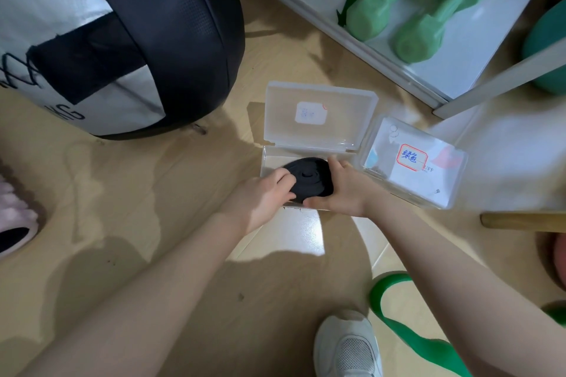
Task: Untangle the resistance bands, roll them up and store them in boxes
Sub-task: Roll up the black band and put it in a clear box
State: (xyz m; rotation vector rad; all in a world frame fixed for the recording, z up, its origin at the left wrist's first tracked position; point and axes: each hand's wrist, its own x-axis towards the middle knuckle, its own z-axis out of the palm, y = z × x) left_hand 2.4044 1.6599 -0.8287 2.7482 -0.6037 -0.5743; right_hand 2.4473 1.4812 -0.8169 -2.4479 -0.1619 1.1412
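While resting on the wooden floor [183, 193], dominating the upper left: one big black-and-white punching bag [122, 40]. Off to the upper right, one white shelf [477, 49] carrying two green dumbbells [425, 6] side by side, with part of a teal ball [548, 49] beyond its right post. At the lower right, one green resistance band [410, 333] lying loose on the floor, just beside one white sneaker [349, 346]. Far left edge, part of one pink fuzzy slipper [15, 217].

Centre of the floor, two clear plastic boxes: an open box [318, 122] with lid raised and a small white label on it, and touching its right side a closed box [413, 162] with a red-framed label. Nothing between the hands and the open box.

Held over the open box's tray, one rolled black resistance band [309, 177], clasped between both hands. Left hand [263, 196] curled on the roll's left edge, fingers on top. Right hand [340, 190] gripping the right and near edge, thumb beneath along the front. Whether touching the tray bottom, cannot tell.
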